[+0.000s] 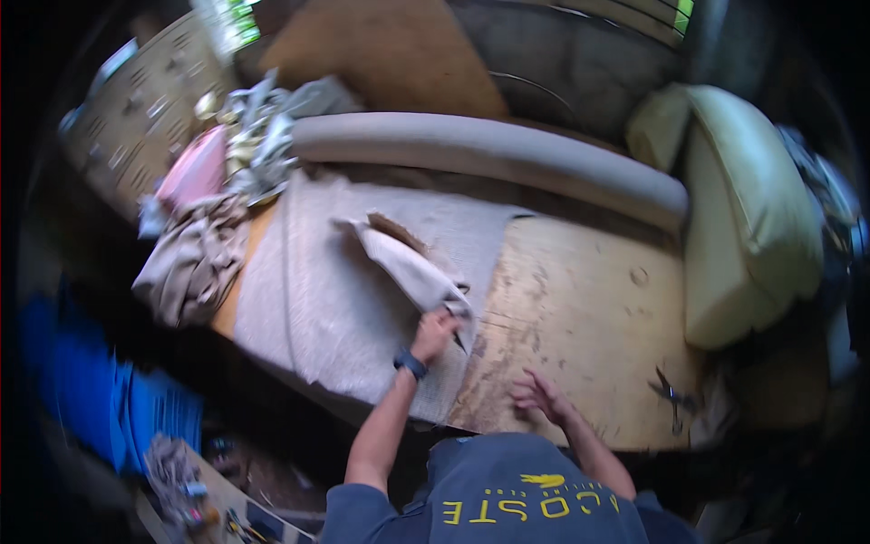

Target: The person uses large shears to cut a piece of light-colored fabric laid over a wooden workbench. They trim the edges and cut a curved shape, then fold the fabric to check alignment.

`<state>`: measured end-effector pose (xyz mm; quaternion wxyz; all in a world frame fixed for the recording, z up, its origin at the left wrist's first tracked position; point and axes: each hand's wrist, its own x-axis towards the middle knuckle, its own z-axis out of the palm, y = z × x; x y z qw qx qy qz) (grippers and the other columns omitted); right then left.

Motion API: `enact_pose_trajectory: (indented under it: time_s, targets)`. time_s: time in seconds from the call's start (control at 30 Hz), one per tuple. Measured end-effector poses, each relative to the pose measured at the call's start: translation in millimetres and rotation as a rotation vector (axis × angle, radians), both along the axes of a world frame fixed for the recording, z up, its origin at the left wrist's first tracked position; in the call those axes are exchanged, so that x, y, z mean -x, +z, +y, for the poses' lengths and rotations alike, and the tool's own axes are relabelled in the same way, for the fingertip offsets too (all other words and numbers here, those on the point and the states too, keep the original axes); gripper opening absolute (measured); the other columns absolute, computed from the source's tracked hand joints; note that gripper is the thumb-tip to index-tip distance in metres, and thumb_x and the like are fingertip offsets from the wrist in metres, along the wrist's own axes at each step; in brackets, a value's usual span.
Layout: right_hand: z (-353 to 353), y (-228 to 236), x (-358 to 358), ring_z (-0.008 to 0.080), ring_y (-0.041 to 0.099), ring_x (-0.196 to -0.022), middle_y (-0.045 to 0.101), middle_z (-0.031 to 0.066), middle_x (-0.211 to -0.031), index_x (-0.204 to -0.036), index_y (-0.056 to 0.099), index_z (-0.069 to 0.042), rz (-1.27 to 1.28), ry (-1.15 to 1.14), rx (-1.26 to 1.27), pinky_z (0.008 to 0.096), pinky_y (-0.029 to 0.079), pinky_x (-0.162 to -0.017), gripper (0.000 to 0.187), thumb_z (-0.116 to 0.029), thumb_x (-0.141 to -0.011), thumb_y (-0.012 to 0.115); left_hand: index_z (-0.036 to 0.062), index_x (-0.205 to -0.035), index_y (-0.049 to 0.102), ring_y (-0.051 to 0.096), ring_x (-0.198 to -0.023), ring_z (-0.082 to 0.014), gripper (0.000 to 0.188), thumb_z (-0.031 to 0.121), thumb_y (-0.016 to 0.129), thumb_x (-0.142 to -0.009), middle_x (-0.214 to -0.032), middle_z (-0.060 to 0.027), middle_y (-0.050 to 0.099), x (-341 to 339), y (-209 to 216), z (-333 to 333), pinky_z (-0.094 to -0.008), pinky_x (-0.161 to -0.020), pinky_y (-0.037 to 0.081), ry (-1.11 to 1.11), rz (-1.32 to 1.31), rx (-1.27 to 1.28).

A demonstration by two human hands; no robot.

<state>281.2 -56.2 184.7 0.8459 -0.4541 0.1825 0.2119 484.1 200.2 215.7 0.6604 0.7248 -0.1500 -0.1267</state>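
Observation:
My left hand (435,334), with a dark band on its wrist, is closed on the near end of a folded light fabric piece (408,267) with a brown underside. That piece stands partly raised over a pale grey fabric sheet (308,281) spread on the left of the table. A small dark pointed thing shows beside my left fingers; I cannot make out what it is. To the right, my right hand (539,396) hovers by the bare plywood tabletop (589,308), fingers apart and holding nothing. Dark scissors (672,397) lie near the tabletop's right front corner.
A long fabric roll (489,159) spans the back of the table. At the right stands a pale yellow cushioned piece (748,208). Crumpled beige cloth (195,258) and a pink piece (195,168) heap at the left edge. Blue plastic items (118,390) sit below, at left.

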Motion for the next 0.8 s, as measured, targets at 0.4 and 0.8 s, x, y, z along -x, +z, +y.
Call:
enact_pose_trajectory:
  time_s: [0.4,0.8]
  targets:
    - [-160.2,145.5,118.1,0.0132,0.064,-0.079,0.069,0.0058,-0.089,-0.083,0.069,-0.001,-0.181,-0.641,0.923,0.0294,0.052,-0.071,0.012,-0.011,-0.081,0.063,-0.0023,-0.121,0.059,0.062,-0.104,-0.0183,0.033,0.011,0.061,-0.091,-0.113,-0.011,0.066,49.6,6.1,52.8,-0.0304,-0.092,0.048,-0.399,0.154,-0.279]
    - [-391.1,39.0,204.1,0.0385,0.064,-0.1,0.066,0.0263,-0.097,-0.1,0.068,0.001,0.91,-0.193,1.829,0.0463,0.048,-0.087,0.041,-0.035,-0.082,0.065,-0.0029,-0.121,0.056,0.051,-0.118,-0.032,0.046,0.018,0.069,-0.082,-0.124,-0.0205,0.056,-142.0,-75.7,82.9,-0.0403,-0.102,0.038,0.148,-0.254,-0.817]
